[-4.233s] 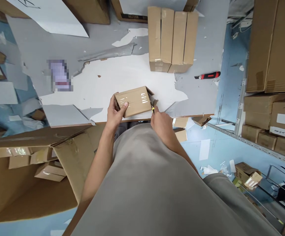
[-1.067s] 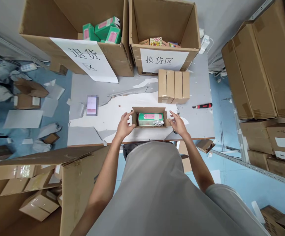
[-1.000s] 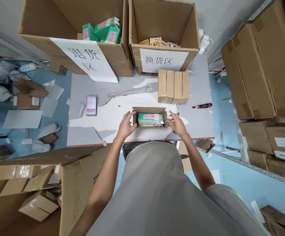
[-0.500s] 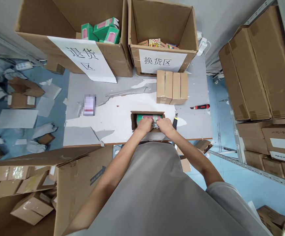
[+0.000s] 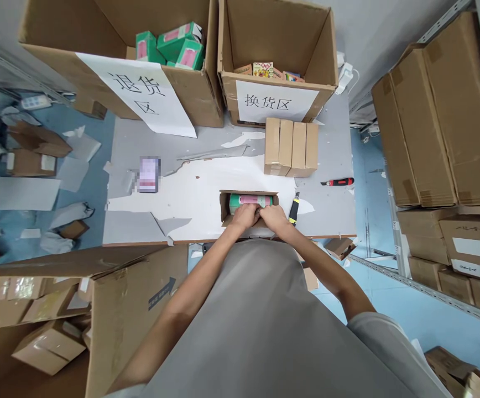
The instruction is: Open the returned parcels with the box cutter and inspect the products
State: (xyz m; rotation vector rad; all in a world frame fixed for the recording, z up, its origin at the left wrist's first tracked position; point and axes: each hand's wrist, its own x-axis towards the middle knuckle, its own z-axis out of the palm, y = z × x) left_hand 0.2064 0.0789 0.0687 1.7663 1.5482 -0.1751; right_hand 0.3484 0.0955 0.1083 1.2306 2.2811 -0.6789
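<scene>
Cutter (image 5: 293, 209) beside, boxes (image 5: 286, 145) beyond open carton (image 5: 225, 205) under curled left hand (image 5: 246, 216) and right hand (image 5: 274, 218), grips unclear

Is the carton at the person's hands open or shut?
Open: the far side of the carton's top is uncovered, and the green pack shows inside.

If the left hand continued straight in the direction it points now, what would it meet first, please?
Most likely the green box, lying in the open carton just ahead of the left hand. Depth is unclear here, so the two may be touching now.
</scene>
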